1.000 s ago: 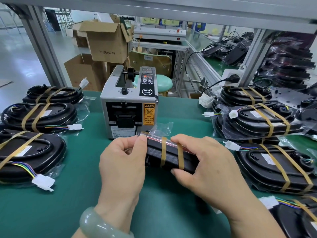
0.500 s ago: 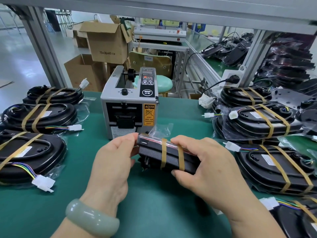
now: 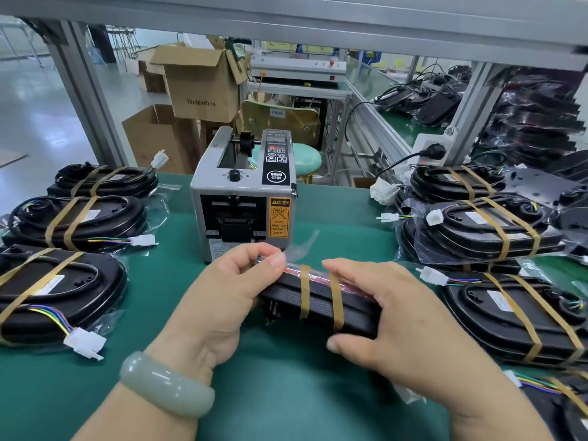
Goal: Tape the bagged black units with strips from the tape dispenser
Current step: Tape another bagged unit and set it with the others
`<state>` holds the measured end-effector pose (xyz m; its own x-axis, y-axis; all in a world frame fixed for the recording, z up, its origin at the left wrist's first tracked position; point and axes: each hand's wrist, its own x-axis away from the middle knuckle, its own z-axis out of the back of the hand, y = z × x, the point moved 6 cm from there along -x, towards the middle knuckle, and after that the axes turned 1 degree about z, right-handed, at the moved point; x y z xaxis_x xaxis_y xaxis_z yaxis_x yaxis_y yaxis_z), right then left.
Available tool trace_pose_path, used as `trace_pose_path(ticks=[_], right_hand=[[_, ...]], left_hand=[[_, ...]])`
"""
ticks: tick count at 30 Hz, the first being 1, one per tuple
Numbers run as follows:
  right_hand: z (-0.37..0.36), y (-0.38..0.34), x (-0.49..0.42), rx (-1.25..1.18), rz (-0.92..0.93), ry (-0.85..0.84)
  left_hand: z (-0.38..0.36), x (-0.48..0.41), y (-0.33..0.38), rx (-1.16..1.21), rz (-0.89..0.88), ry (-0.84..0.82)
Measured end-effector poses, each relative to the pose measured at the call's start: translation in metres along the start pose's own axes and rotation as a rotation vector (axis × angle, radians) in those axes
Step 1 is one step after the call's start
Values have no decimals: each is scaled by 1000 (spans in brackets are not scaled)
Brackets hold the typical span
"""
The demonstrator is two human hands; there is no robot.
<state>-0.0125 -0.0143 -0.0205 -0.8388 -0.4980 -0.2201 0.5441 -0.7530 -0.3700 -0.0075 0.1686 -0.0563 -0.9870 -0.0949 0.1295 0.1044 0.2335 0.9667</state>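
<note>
A bagged black unit (image 3: 319,305), flat plastic in a clear film bag, is held on its edge just above the green-covered bench (image 3: 286,393), directly in front of the grey box-shaped tape dispenser (image 3: 241,198). Two tan tape strips (image 3: 304,292) cross its middle side by side. The left hand (image 3: 229,300) has its grip pinched on the unit's upper left end, thumb and fingertips meeting at the bag's edge. The right hand (image 3: 391,316) has its grip curled round the right end, fingers over the top and thumb underneath. A pale green jade-like bracelet (image 3: 165,385) sits on the left wrist. Other black units strapped with tan tape lie on the bench to the left (image 3: 79,218) and stacked to the right (image 3: 490,227).
</note>
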Motion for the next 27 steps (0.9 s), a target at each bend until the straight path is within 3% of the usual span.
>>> trace_pose_path(ticks=[3, 8, 13, 19, 27], right_hand=[[1, 23, 7, -134, -71, -155], [9, 36, 6, -315, -88, -20], [10, 30, 4, -271, -89, 104], [13, 19, 2, -242, -54, 149], [13, 17, 3, -222, -60, 141]], left_hand=[[0, 1, -2, 59, 23, 19], [-1, -4, 3, 33, 29, 96], [30, -23, 11, 135, 101, 433], [40, -40, 17, 152, 217, 463], [40, -50, 24, 105, 220, 505]])
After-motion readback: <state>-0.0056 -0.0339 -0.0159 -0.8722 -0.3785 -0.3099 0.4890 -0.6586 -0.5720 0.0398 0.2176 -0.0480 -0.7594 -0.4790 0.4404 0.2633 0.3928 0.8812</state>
